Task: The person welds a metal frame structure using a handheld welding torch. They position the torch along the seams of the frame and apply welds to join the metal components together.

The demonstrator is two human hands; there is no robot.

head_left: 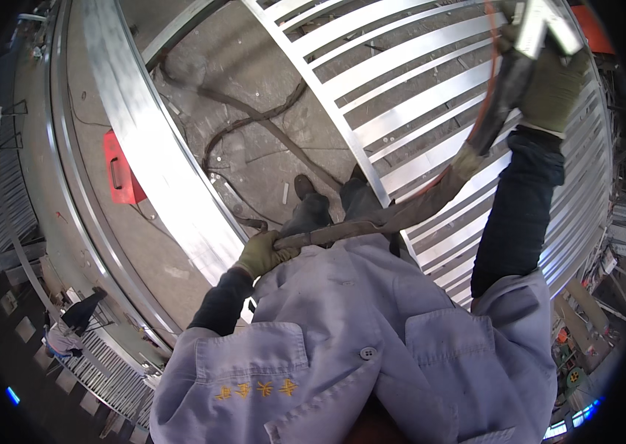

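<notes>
A thick cable in a grey-brown cloth sleeve (413,213) crosses in front of my waist. My left hand (267,253), in an olive work glove, is closed round it at the lower left. From there the cable rises to the upper right and turns into a darker length (501,103) beside my right hand (555,87). That hand is gloved too, reached far out over the slatted metal panel (401,81). Its fingers are partly hidden by a bright white angular piece (546,28), and what they grip there is blurred. A thin orange line (492,66) runs along the cable.
A broad shiny metal beam (139,111) runs along my left, with a red case (122,170) on the floor beyond it. Cables (254,115) snake over the concrete between beam and panel, near my shoes (304,186). Another person (65,340) is at the far lower left.
</notes>
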